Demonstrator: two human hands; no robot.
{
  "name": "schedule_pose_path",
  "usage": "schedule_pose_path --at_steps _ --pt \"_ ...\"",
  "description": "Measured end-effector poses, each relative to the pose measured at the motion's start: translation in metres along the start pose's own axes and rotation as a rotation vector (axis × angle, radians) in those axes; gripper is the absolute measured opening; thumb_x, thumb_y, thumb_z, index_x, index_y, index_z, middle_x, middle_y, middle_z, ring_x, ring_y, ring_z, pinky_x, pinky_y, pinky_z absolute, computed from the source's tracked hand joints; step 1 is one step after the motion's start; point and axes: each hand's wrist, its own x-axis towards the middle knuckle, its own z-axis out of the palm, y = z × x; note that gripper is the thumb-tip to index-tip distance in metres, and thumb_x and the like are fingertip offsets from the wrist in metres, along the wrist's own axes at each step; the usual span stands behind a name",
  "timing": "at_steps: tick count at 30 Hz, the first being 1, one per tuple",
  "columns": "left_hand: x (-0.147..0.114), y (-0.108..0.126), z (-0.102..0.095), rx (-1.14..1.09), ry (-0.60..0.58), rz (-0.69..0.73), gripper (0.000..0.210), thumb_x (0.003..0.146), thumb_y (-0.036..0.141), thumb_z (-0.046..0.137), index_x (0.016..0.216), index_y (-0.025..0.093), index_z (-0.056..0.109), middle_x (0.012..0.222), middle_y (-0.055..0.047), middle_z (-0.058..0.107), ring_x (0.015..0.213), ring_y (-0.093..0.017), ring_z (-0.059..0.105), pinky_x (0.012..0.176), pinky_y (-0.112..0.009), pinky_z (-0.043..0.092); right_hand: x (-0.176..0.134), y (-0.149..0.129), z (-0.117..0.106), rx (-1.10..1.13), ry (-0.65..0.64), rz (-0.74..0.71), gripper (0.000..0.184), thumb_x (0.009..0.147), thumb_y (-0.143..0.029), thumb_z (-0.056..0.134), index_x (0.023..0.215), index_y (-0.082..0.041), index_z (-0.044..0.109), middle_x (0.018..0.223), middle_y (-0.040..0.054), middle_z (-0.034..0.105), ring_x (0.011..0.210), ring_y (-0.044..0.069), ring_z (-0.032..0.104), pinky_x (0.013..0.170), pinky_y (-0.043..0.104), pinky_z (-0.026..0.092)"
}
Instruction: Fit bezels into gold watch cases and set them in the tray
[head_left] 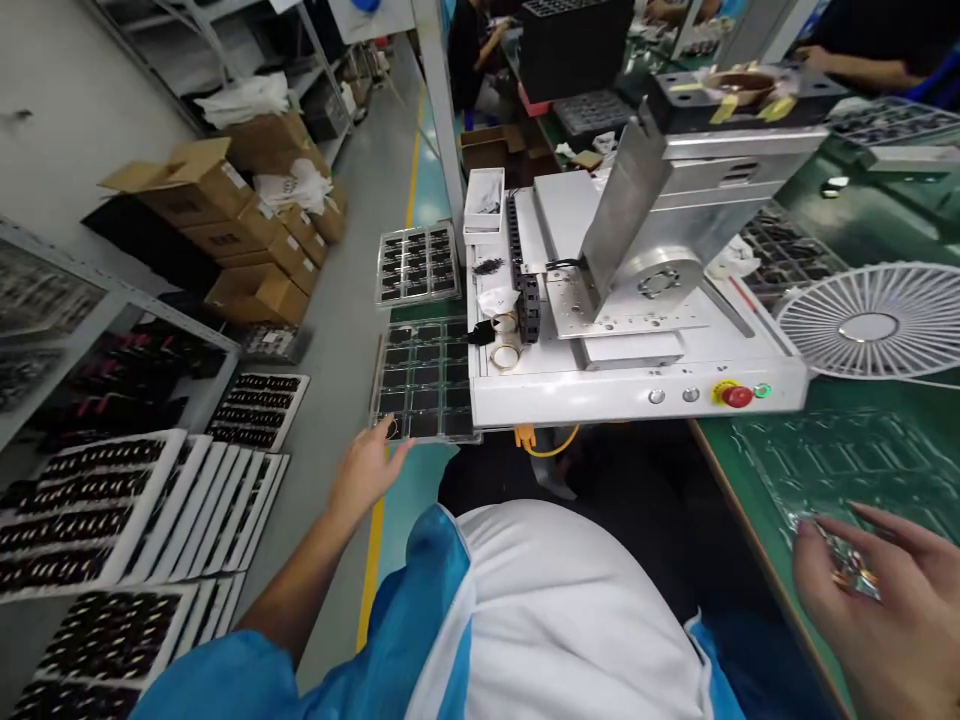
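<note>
My left hand (367, 472) reaches to the near left corner of a clear plastic tray (429, 322) with dark square compartments. Its index finger and thumb are spread apart, and the fingertip is at a small ring-shaped piece (392, 428) in the corner compartment. On the right, my right hand (885, 600) curls around small shiny metal parts (851, 568), partly hidden by the fingers; their exact kind is unclear. Just beyond it lies a clear moulded plastic tray (847, 460) on the green tabletop. Between my hands stands a white machine (630, 395) with an angled metal bracket (652, 225).
The machine's front has a red emergency stop button (737, 397); a white round fan guard (885, 320) stands to its right. Another filled tray (418, 265) lies behind the left one. Racks of parts (82, 500) and cardboard boxes (225, 215) line the left. Other people work at the back.
</note>
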Motion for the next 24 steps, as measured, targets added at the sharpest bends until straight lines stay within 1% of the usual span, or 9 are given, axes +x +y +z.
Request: schedule_pose_path --at_steps 2,4,7,9,12,15,17,21,24 --pt "-0.002 -0.02 0.004 -0.013 -0.096 -0.078 0.055 0.088 0.047 0.064 0.133 0.014 0.069 0.092 -0.015 0.079 0.091 -0.035 0.075 0.08 -0.045 0.06 0.013 -0.03 0.011 0.039 0.033 -0.166 0.017 0.077 -0.025 0.08 0.08 -0.033 0.065 0.093 0.0081 0.074 0.083 0.036 0.074 0.065 0.05 0.058" --pt "-0.001 -0.032 0.012 -0.071 -0.105 -0.078 0.05 0.088 0.045 0.06 0.126 0.015 0.074 0.088 -0.014 0.079 0.089 -0.034 0.076 0.084 -0.046 0.061 0.021 -0.052 0.018 0.075 0.006 -0.249 0.016 0.082 -0.022 0.079 0.089 -0.03 0.068 0.105 0.0093 0.074 0.087 0.033 0.074 0.072 0.048 0.06" --pt "0.006 -0.041 0.019 -0.184 -0.09 -0.069 0.046 0.086 0.052 0.062 0.114 0.018 0.078 0.089 -0.011 0.081 0.084 -0.029 0.076 0.083 -0.044 0.063 0.024 -0.071 0.02 0.14 -0.087 -0.244 0.012 0.087 -0.019 0.077 0.096 -0.024 0.069 0.113 0.0104 0.071 0.095 0.03 0.072 0.083 0.045 0.06" --pt "0.012 -0.043 0.018 -0.28 -0.087 -0.062 0.049 0.082 0.058 0.067 0.109 0.019 0.078 0.092 -0.011 0.082 0.081 -0.026 0.077 0.079 -0.041 0.065 0.024 -0.076 0.017 0.17 -0.122 -0.22 0.012 0.088 -0.019 0.076 0.097 -0.024 0.07 0.116 0.0108 0.07 0.098 0.03 0.072 0.087 0.047 0.059" --pt "0.02 -0.039 0.006 -0.418 -0.067 -0.036 0.053 0.082 0.062 0.07 0.108 0.016 0.078 0.095 -0.012 0.082 0.084 -0.025 0.078 0.079 -0.04 0.066 0.03 -0.08 0.007 0.206 -0.143 -0.141 0.018 0.086 -0.02 0.075 0.099 -0.033 0.071 0.118 0.0091 0.07 0.099 0.034 0.072 0.086 0.053 0.06" --pt "0.027 -0.019 -0.01 -0.536 -0.026 0.022 0.05 0.083 0.06 0.072 0.108 0.017 0.078 0.1 -0.013 0.082 0.087 -0.025 0.079 0.084 -0.041 0.067 0.054 -0.087 -0.001 0.251 -0.082 -0.089 0.027 0.084 -0.022 0.076 0.098 -0.045 0.072 0.114 0.0064 0.072 0.093 0.035 0.073 0.079 0.054 0.061" --pt "0.032 0.005 -0.019 -0.629 0.014 0.113 0.041 0.081 0.055 0.077 0.1 0.018 0.08 0.099 -0.012 0.082 0.084 -0.024 0.078 0.08 -0.039 0.067 0.087 -0.095 -0.004 0.299 -0.006 -0.135 0.028 0.083 -0.022 0.078 0.099 -0.044 0.072 0.109 0.0067 0.073 0.091 0.033 0.074 0.078 0.054 0.061" --pt "0.045 0.064 -0.034 -0.786 0.031 0.36 0.02 0.081 0.039 0.081 0.084 0.02 0.077 0.087 -0.007 0.079 0.075 -0.019 0.075 0.07 -0.031 0.066 0.187 -0.118 0.001 0.459 0.192 -0.356 0.019 0.08 -0.021 0.079 0.096 -0.028 0.073 0.102 0.0097 0.075 0.096 0.031 0.074 0.085 0.05 0.059" --pt "0.051 0.099 -0.045 -0.841 -0.008 0.474 0.019 0.086 0.037 0.077 0.079 0.02 0.072 0.083 -0.007 0.075 0.075 -0.02 0.075 0.07 -0.031 0.065 0.27 -0.138 0.006 0.442 0.163 -0.453 0.012 0.085 -0.02 0.075 0.097 -0.016 0.073 0.107 0.0128 0.075 0.108 0.029 0.071 0.093 0.044 0.056"
